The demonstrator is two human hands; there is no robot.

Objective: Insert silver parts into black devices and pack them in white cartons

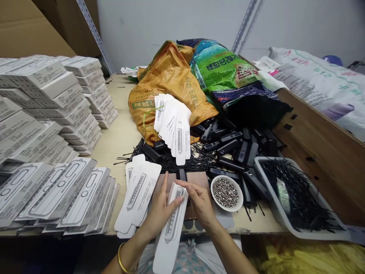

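Observation:
A white printed carton (169, 232), long and narrow, is tilted between my hands above the table's front edge. My left hand (158, 215) grips its left side with the thumb across the printed face; the index finger points up, off the carton. The fingers of my right hand (201, 201) are closed at the carton's top right corner, partly hiding that end. Beyond them, a black device (181, 174) lies on a brown board (197, 179). Flat printed cartons (139, 194) are piled left of my left hand, and more flat cartons (179, 140) are fanned out farther back.
Stacked boxes (71, 194) fill the left. A white bowl of small metal pieces (226, 193) stands right of my right hand, before heaped black devices (228, 146). A bin (281, 213) holds black strips. Orange (171, 83) and green (219, 62) sacks lie behind.

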